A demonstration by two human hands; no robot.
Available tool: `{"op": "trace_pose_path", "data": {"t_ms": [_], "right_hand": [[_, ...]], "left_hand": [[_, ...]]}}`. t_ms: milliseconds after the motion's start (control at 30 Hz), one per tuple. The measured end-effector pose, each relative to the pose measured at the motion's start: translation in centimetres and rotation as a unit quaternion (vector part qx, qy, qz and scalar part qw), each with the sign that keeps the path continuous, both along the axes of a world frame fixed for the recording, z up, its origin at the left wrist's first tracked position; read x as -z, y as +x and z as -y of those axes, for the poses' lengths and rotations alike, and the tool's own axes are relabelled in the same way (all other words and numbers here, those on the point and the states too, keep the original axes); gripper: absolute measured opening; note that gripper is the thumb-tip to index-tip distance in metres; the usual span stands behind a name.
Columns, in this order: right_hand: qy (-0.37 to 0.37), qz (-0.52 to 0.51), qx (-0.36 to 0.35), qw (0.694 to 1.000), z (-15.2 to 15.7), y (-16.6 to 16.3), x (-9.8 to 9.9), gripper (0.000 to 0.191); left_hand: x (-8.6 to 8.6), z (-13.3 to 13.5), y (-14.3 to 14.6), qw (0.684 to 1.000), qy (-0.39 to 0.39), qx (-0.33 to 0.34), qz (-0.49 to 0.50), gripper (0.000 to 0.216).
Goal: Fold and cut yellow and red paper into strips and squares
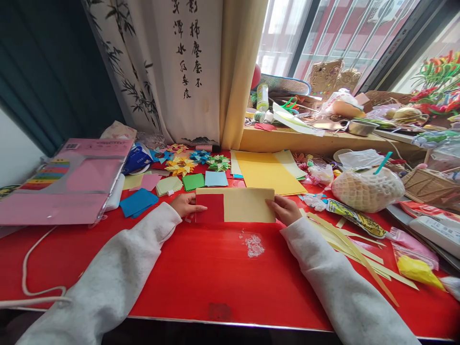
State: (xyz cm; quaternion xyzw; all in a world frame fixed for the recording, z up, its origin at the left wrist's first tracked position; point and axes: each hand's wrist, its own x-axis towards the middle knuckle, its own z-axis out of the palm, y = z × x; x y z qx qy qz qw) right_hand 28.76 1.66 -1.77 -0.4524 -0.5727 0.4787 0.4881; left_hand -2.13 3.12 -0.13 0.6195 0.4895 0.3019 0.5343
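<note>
A long pale yellow paper strip [248,206] is stretched between my hands above the red table [201,273]. A red paper square [213,209] lies flat over its left end, lined up near the lower edge. My left hand [185,205] grips the left end, its thumb resting on the red square and its fingers behind. At the other end, my right hand [286,209] pinches the strip's right edge between thumb and fingers. Just beyond stand stacks of small paper squares: green [193,182], light blue [216,178] and pale green [169,186].
Larger yellow sheets [269,172] and folded paper stars [180,166] lie at the back. Cut paper strips [354,242] spread beside my right arm. A netted round fruit with a straw [367,189] sits at right, a pink paper pack [66,182] at left. White scraps [254,245] lie in front.
</note>
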Motion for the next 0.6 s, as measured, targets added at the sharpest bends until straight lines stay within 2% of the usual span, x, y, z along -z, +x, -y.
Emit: {"op": "trace_pose_path", "data": {"t_ms": [200, 600], "right_hand": [[-0.061, -0.093, -0.021, 0.994, 0.23, -0.19, -0.53, 0.028], [-0.074, -0.099, -0.024, 0.992, 0.13, -0.08, -0.76, 0.028]], "left_hand": [[-0.41, 0.12, 0.12, 0.997, -0.016, 0.009, 0.069, 0.035], [-0.11, -0.13, -0.29, 0.999, -0.012, 0.021, 0.03, 0.038]]}}
